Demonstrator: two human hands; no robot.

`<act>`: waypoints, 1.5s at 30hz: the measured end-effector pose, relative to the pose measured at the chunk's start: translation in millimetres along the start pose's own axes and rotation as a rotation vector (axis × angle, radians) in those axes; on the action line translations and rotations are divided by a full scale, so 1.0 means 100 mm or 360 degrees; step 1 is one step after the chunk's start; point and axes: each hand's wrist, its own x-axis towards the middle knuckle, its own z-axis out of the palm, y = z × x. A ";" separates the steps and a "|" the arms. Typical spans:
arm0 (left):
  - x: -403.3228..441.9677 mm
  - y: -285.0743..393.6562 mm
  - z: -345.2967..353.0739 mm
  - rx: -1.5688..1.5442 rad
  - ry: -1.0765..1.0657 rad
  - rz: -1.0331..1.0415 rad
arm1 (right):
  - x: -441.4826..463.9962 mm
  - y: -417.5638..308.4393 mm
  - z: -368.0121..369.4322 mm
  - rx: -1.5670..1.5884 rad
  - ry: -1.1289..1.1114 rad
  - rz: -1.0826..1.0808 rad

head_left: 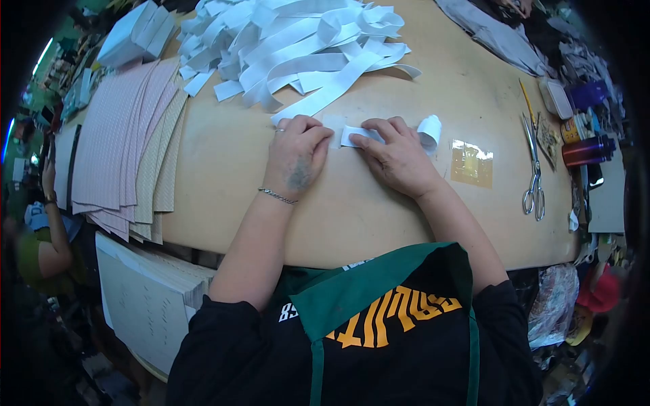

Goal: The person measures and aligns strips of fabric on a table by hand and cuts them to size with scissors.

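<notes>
My left hand [296, 152] is closed, with thumb and fingers pressed together. Its fingertips lie at the edge of a pale translucent square [334, 123], and what they grip, if anything, is hidden. Close by is the end of a long white fabric strip [318, 101] from the heap. My right hand [401, 154] pinches a short white strip [351, 134] between thumb and fingers, close to the square. Just beyond my right knuckles a small white roll [429, 131] rests on the table; whether it joins the strip is hidden under my hand.
A heap of white strips [277, 47] covers the table's far side. Stacked patterned sheets [122, 135] and a white box [135, 34] stand left. Rightward lie a clear yellowish sheet [472, 164], scissors [533, 169] and a dark bottle [588, 150]. Another person's arm [55, 230] shows far left.
</notes>
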 end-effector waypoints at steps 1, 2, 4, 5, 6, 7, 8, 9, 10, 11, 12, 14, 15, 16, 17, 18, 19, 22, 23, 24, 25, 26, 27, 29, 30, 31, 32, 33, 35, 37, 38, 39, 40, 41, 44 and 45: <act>0.00 0.02 0.02 -0.0013 -0.0007 -0.0006 | 0.01 0.00 -0.02 -0.0019 -0.0039 0.0013; 0.00 0.02 0.04 -0.0026 -0.0016 -0.0006 | 0.01 0.00 -0.03 -0.0038 -0.0072 0.0030; 0.00 0.02 0.05 -0.0032 -0.0037 0.0010 | 0.02 -0.03 -0.05 -0.0090 -0.0103 0.0039; 0.00 0.02 0.04 -0.0024 -0.0048 0.0022 | 0.02 -0.03 -0.05 -0.0114 -0.0115 0.0044; 0.01 0.02 0.04 -0.0014 -0.0060 0.0037 | 0.02 -0.03 -0.05 -0.0128 -0.0131 0.0045; 0.01 0.03 0.03 -0.0013 -0.0065 0.0037 | 0.02 -0.02 -0.05 -0.0141 -0.0144 0.0048; 0.01 0.03 0.03 -0.0012 -0.0070 0.0038 | 0.02 -0.02 -0.05 -0.0154 -0.0156 0.0052; 0.01 0.03 0.03 -0.0011 -0.0073 0.0041 | 0.01 -0.01 -0.04 -0.0139 -0.0146 0.0050; 0.01 0.03 0.03 -0.0013 -0.0075 0.0039 | -0.01 0.01 -0.04 -0.0125 -0.0136 0.0047; 0.01 0.03 0.03 -0.0014 -0.0077 0.0037 | -0.01 0.01 -0.03 -0.0110 -0.0126 0.0044; 0.01 0.03 0.03 -0.0014 -0.0080 0.0037 | -0.02 0.01 -0.02 -0.0094 -0.0116 0.0044; 0.01 0.03 0.03 -0.0015 -0.0080 0.0035 | -0.02 0.01 -0.02 -0.0065 -0.0094 0.0043; 0.01 0.03 0.03 -0.0014 -0.0081 0.0036 | -0.02 0.01 -0.02 -0.0063 -0.0098 0.0046; 0.01 0.03 0.03 -0.0013 -0.0080 0.0043 | -0.02 0.01 -0.02 -0.0061 -0.0101 0.0052; 0.01 0.03 0.03 -0.0013 -0.0080 0.0050 | -0.02 0.01 -0.02 -0.0058 -0.0104 0.0058; 0.01 0.03 0.03 -0.0011 -0.0078 0.0057 | -0.01 0.00 -0.03 -0.0071 -0.0103 0.0065; 0.01 0.03 0.03 -0.0021 -0.0083 0.0060 | -0.01 0.00 -0.03 -0.0084 -0.0103 0.0069; 0.00 0.02 0.03 -0.0035 -0.0098 0.0076 | 0.00 -0.01 -0.01 -0.0117 -0.0092 0.0070; 0.00 0.01 0.03 -0.0029 -0.0099 0.0087 | 0.00 -0.01 -0.01 -0.0131 -0.0084 0.0070; 0.01 0.01 0.04 -0.0024 -0.0101 0.0097 | 0.00 -0.01 -0.01 -0.0137 -0.0078 0.0066; 0.01 0.01 0.04 -0.0021 -0.0106 0.0102 | 0.00 -0.01 -0.01 -0.0141 -0.0073 0.0060; 0.01 0.01 0.04 -0.0016 -0.0110 0.0106 | -0.01 -0.01 0.00 -0.0144 -0.0068 0.0052; 0.01 0.01 0.04 -0.0009 -0.0115 0.0108 | -0.01 -0.01 0.00 -0.0146 -0.0063 0.0056; 0.00 0.01 0.07 0.0024 -0.0109 0.0146 | -0.01 -0.02 0.01 -0.0150 -0.0049 0.0059; 0.00 0.02 0.08 0.0039 -0.0105 0.0167 | 0.00 -0.02 0.01 -0.0120 -0.0032 0.0060; 0.00 0.02 0.08 0.0091 -0.0105 0.0175 | 0.00 -0.02 0.01 -0.0091 -0.0015 0.0062; 0.00 0.03 0.09 0.0142 -0.0105 0.0184 | -0.01 -0.03 0.01 -0.0064 0.0002 0.0065; 0.01 0.05 0.09 0.0191 -0.0104 0.0195 | -0.01 -0.02 0.02 0.0040 0.0020 0.0102; 0.01 0.09 0.08 0.0242 -0.0101 0.0195 | -0.02 0.01 0.03 0.0233 0.0058 0.0183; 0.02 0.11 0.08 0.0277 -0.0094 0.0216 | -0.06 -0.03 -0.04 -0.0130 0.0157 0.0152; 0.02 0.10 0.09 0.0288 -0.0092 0.0232 | -0.09 -0.04 -0.08 -0.0309 0.0201 0.0143; 0.02 0.10 0.09 0.0297 -0.0091 0.0246 | -0.13 -0.02 -0.15 -0.0402 0.0152 0.0245; 0.02 0.10 0.09 0.0287 -0.0086 0.0249 | -0.19 0.03 -0.24 -0.0495 0.0101 0.0347; 0.02 0.10 0.09 0.0276 -0.0079 0.0252 | -0.27 0.10 -0.32 -0.0590 0.0048 0.0449; 0.03 0.10 0.09 0.0249 -0.0094 0.0243 | -0.59 0.37 -0.50 -0.0677 0.0170 0.0611; 0.03 0.10 0.09 0.0243 -0.0107 0.0237 | -0.71 0.45 -0.56 -0.0677 0.0195 0.0669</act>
